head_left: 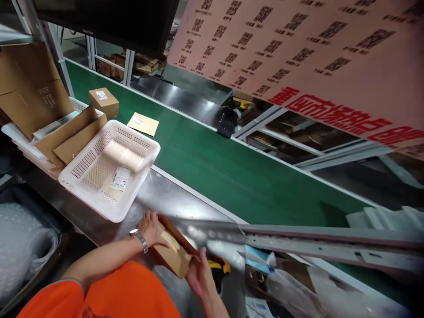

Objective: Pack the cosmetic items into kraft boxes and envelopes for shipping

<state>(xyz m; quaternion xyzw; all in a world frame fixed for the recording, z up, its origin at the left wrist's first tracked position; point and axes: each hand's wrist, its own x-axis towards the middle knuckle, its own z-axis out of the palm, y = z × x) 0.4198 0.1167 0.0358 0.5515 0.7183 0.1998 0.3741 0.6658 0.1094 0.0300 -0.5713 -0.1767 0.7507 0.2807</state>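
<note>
On the metal table in front of me is a small, narrow open cardboard box. My left hand, with a watch on the wrist, grips its far left end, the thumb reaching over the inside. My right hand holds the near right end, fingers partly hidden by the cardboard. A pale tan piece lies inside the box; I cannot make out what it is. Just behind my right hand lies a yellow and black tool, partly covered.
A white plastic basket with a labelled packet stands left. Beyond runs a green conveyor belt carrying a carton and a flat envelope. A metal rail crosses at right. A sheet of codes hangs overhead.
</note>
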